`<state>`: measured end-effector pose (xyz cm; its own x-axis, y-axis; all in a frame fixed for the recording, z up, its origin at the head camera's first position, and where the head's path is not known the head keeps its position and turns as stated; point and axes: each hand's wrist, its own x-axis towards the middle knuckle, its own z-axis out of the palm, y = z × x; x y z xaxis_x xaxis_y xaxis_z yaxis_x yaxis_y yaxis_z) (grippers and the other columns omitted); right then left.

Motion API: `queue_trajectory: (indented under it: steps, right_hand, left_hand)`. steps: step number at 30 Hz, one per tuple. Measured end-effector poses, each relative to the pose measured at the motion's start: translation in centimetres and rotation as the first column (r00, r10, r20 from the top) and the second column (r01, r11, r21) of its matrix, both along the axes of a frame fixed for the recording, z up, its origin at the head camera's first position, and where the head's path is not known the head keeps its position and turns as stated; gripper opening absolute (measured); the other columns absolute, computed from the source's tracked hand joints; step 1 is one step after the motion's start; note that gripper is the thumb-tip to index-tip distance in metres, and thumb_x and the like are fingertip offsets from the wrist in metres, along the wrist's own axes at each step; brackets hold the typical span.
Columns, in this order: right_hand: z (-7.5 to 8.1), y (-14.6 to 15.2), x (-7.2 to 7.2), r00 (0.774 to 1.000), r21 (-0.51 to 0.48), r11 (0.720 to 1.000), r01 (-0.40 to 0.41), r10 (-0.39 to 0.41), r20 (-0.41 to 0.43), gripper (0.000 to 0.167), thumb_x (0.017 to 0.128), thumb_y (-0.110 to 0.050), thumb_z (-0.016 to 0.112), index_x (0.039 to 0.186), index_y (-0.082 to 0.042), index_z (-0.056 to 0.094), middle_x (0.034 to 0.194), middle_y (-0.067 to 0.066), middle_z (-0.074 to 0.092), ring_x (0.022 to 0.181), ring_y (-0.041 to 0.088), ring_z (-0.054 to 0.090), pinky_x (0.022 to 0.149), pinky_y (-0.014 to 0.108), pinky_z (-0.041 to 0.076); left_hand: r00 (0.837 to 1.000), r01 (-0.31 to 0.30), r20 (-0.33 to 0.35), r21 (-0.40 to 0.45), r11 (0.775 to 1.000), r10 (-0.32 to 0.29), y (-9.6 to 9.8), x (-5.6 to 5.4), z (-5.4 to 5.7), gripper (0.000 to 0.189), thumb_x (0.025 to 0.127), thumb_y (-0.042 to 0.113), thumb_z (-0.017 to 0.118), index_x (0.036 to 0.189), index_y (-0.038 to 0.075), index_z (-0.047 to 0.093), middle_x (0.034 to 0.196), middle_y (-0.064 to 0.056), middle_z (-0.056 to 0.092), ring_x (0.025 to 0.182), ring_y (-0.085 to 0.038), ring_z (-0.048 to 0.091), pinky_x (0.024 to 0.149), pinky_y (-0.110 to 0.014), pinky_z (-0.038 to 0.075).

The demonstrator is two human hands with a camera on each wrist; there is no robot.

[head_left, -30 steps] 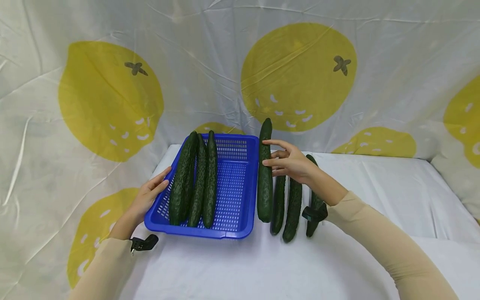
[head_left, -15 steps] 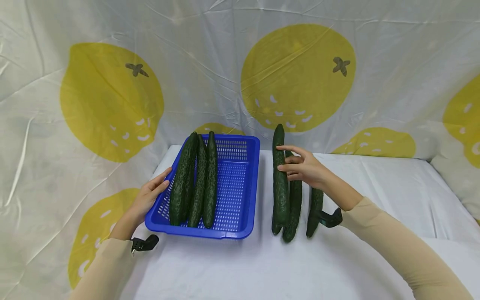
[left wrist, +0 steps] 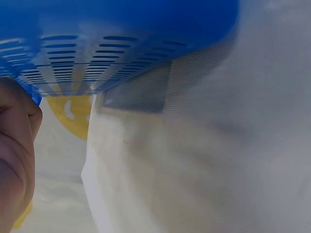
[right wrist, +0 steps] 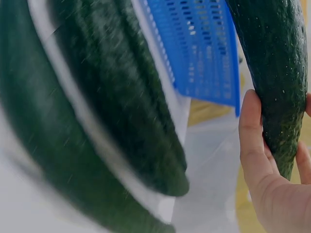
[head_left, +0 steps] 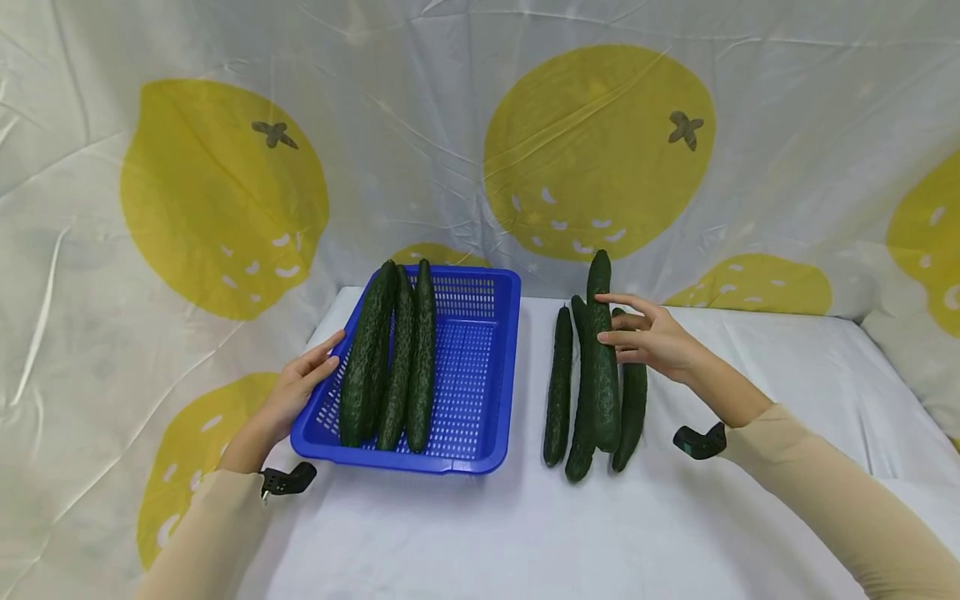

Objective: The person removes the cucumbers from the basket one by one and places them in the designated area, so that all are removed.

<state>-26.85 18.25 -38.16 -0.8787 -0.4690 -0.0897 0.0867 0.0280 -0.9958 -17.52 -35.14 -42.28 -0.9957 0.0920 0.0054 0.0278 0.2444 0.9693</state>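
My right hand (head_left: 651, 335) grips a cucumber (head_left: 602, 367) between thumb and fingers, raised above others on the cloth. In the right wrist view the held cucumber (right wrist: 279, 73) points its tapered end down through the fingers. Below it lie a cucumber (head_left: 557, 392) on the left, a partly covered cucumber (head_left: 581, 437) in the middle and a cucumber (head_left: 633, 408) on the right. My left hand (head_left: 296, 387) holds the left rim of a blue plastic basket (head_left: 495, 375). Several cucumbers (head_left: 422, 358) lie lengthwise in the basket's left half.
A white cloth (head_left: 480, 533) covers the table. Behind it hangs a pale curtain (head_left: 420, 125) with large yellow lemon prints. Bare basket floor (head_left: 461, 383) shows to the right of the cucumbers inside.
My right hand has carried the held cucumber rightward, from beside the basket's right rim to above the cucumbers on the cloth. The left hand and basket stay put.
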Motion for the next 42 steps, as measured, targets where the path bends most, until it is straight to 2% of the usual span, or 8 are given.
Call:
queue_trajectory:
  steps: [5, 16, 23, 31, 42]
  right_hand:
    - [-0.4, 1.9, 0.1, 1.0, 0.017, 1.0, 0.012, -0.011, -0.012, 0.061, 0.095, -0.003, 0.066, 0.149, -0.017, 0.044, 0.107, 0.01, 0.051, 0.085, 0.018, 0.063, 0.072, 0.033, 0.056]
    - [-2.2, 5.9, 0.2, 0.999, 0.102, 0.995, 0.016, -0.011, -0.047, 0.062, 0.096, -0.003, 0.065, 0.151, -0.016, 0.041, 0.109, 0.008, 0.058, 0.096, 0.019, 0.064, 0.08, 0.04, 0.057]
    - [-3.5, 8.0, 0.5, 0.999, 0.141, 0.989, 0.031, -0.026, -0.04, 0.062, 0.096, -0.004, 0.065, 0.151, -0.014, 0.039, 0.108, 0.009, 0.057, 0.096, 0.019, 0.064, 0.079, 0.04, 0.057]
    - [-4.7, 9.2, 0.8, 0.999, 0.167, 0.985, 0.037, -0.036, -0.011, 0.063, 0.096, -0.005, 0.066, 0.152, -0.012, 0.038, 0.108, 0.01, 0.057, 0.095, 0.02, 0.063, 0.079, 0.04, 0.057]
    - [-6.3, 10.0, 1.0, 0.999, 0.188, 0.981, 0.046, -0.045, -0.011, 0.062, 0.095, -0.006, 0.067, 0.151, -0.011, 0.04, 0.107, 0.01, 0.06, 0.095, 0.019, 0.065, 0.078, 0.039, 0.057]
  left_hand:
    - [1.0, -0.002, 0.013, 0.015, 1.0, 0.001, 0.1, 0.0, 0.2, 0.054, 0.107, 0.026, 0.048, 0.157, 0.018, 0.031, 0.106, -0.008, 0.051, 0.087, -0.011, 0.065, 0.072, -0.03, 0.059]
    - [1.0, 0.004, 0.029, 0.028, 1.0, -0.005, -0.1, -0.2, 0.3, 0.053, 0.107, 0.026, 0.049, 0.157, 0.019, 0.033, 0.105, -0.006, 0.051, 0.087, -0.011, 0.065, 0.072, -0.029, 0.059]
    - [1.0, 0.015, 0.021, 0.027, 1.0, -0.016, -0.4, -0.2, 0.2, 0.053, 0.107, 0.026, 0.048, 0.157, 0.017, 0.033, 0.105, -0.005, 0.051, 0.086, -0.01, 0.065, 0.072, -0.03, 0.059]
    - [0.999, 0.047, 0.025, 0.047, 0.998, -0.048, -0.5, -0.1, 0.3, 0.054, 0.108, 0.025, 0.047, 0.158, 0.015, 0.029, 0.104, -0.005, 0.053, 0.087, -0.011, 0.066, 0.072, -0.032, 0.059]
    - [0.998, 0.049, 0.042, 0.073, 0.996, -0.053, -0.5, 0.0, 0.2, 0.054, 0.108, 0.025, 0.046, 0.158, 0.015, 0.029, 0.104, -0.005, 0.053, 0.088, -0.012, 0.067, 0.073, -0.033, 0.059]
